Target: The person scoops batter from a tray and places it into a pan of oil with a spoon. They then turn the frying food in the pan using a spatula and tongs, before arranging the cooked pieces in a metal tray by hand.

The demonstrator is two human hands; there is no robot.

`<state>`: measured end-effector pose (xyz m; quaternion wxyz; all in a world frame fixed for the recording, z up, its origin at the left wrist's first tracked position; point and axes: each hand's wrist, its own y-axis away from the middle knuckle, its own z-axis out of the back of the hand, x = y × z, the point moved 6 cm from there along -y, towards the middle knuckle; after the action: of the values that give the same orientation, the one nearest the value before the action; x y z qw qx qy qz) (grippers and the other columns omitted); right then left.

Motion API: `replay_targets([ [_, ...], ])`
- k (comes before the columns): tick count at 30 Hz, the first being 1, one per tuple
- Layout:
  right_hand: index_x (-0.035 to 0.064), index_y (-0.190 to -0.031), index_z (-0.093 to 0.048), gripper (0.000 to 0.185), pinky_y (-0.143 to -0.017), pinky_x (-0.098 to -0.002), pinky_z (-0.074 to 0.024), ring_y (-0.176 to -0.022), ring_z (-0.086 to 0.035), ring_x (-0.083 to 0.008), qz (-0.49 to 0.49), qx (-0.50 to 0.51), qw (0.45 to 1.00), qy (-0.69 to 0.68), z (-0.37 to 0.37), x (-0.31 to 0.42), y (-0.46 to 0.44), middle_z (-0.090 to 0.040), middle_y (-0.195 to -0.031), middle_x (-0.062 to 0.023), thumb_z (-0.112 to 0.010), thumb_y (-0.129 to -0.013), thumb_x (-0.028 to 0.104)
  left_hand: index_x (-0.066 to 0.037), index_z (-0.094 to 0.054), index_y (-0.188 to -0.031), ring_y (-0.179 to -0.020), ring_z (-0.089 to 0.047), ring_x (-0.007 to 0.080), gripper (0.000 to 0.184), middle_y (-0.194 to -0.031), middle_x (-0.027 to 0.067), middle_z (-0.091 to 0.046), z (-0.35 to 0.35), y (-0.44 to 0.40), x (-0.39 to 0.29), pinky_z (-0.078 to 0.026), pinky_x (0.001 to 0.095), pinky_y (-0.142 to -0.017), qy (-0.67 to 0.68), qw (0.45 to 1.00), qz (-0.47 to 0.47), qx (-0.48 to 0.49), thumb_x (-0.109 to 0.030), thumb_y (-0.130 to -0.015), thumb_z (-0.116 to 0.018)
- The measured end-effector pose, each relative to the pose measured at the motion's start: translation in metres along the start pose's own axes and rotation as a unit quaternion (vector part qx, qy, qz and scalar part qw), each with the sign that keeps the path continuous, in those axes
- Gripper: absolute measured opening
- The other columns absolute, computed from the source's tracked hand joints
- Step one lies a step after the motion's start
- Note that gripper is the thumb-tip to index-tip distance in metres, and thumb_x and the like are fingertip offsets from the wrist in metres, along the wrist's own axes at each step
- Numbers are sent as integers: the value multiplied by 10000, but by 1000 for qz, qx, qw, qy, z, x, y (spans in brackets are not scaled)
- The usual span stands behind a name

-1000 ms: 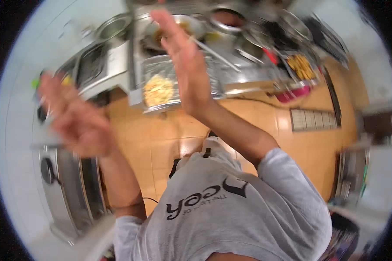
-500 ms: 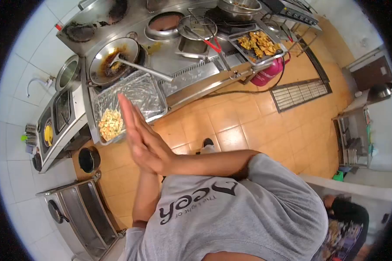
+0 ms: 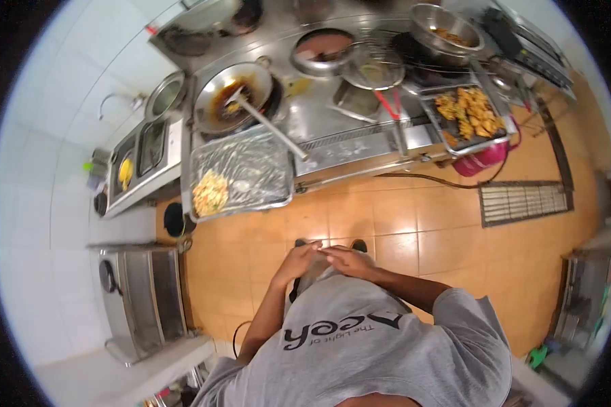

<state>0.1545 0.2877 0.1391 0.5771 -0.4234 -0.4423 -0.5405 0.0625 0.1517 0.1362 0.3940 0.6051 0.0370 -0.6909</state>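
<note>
My left hand and my right hand meet at the fingertips in front of my waist, low over the floor. Fingers look fairly straight, and I see nothing held in either hand. Ahead of them to the left lies a metal tray lined with clear plastic film. A small heap of chopped pale and orange food rests in its left corner. Behind the tray, a wok with dark brown residue holds a long-handled spatula leaning over its rim.
At the right of the counter stand a tray of fried pieces, a steel bowl and a red-handled strainer. Below is a pink gas cylinder with a hose. A floor grate lies right; a shelf rack stands left.
My hands have come down from beside the tray to my waist, from palms pressed together to fingertips touching. The view has shifted, so the counter appears farther right.
</note>
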Motion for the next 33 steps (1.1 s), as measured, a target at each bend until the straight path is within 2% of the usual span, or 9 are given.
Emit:
replay_targets([
  [5,-1,-857,-608,274,-674,-290,-465,-730,-590,-171,-149,-3,987,-59,4,-104,9,-628,-772,-95,-424,-899,197,-88,-596,-967,-893,-580,168,303,-1004,14,-619,71,67,129,-443,290,-681,205,879,250,-350,-327,-900,-424],
  [12,25,-830,-612,208,-590,-249,-457,-661,-553,-103,-250,133,952,118,30,-131,-35,-595,-714,-47,-447,-874,143,-137,-546,-1020,-936,-560,176,247,-1059,-24,-591,94,88,206,-400,316,-774,495,739,229,-394,-306,-889,-423],
  [14,14,-791,-574,168,-635,-319,-464,-681,-564,-181,-106,26,994,-10,45,-107,-73,-593,-782,-87,-451,-856,108,-149,-533,-1014,-927,-548,165,207,-1033,-30,-590,102,79,201,-396,315,-778,546,699,214,-409,-274,-865,-462],
  [19,34,-781,-555,284,-582,-227,-411,-678,-522,-89,-106,-170,971,-134,119,-69,-169,-556,-720,-27,-458,-903,271,-138,-524,-1026,-941,-544,171,221,-1032,-9,-580,162,53,238,-406,310,-752,610,655,105,-434,-272,-857,-475],
  [20,32,-795,-567,298,-592,-249,-422,-683,-537,-115,-149,-205,954,-162,133,-80,-180,-568,-716,-45,-449,-904,284,-127,-520,-1014,-886,-551,163,221,-998,-2,-583,194,34,252,-411,286,-704,658,702,-120,-243,-278,-858,-478],
  [21,31,-809,-578,315,-602,-270,-432,-689,-551,-141,-192,-242,932,-190,145,-93,-186,-581,-712,-63,-440,-904,297,-116,-516,-1002,-831,-557,154,224,-964,5,-585,217,32,251,-415,261,-657,646,685,-336,-31,-284,-859,-481],
  [23,29,-846,-592,323,-621,-322,-444,-691,-573,-235,-178,-198,952,149,155,-107,-196,-604,-740,-115,-439,-892,310,-94,-534,-926,-691,-532,113,220,-833,8,-577,263,58,220,-387,215,-554,513,643,28,-568,-300,-872,-478],
  [25,25,-857,-616,312,-677,-414,-458,-742,-576,-397,-227,-156,931,241,152,-101,-207,-614,-834,-199,-457,-848,293,-79,-548,-859,-637,-503,93,241,-759,11,-564,320,59,200,-371,206,-529,429,641,-14,-636,-300,-895,-457],
  [33,32,-783,-652,295,-711,-466,-488,-746,-603,-389,-268,-203,801,495,119,-42,-217,-620,-804,-217,-457,-799,254,22,-530,-662,-527,-510,254,397,-575,142,-532,432,23,129,-381,358,-509,-108,838,-21,-534,-295,-892,-466],
])
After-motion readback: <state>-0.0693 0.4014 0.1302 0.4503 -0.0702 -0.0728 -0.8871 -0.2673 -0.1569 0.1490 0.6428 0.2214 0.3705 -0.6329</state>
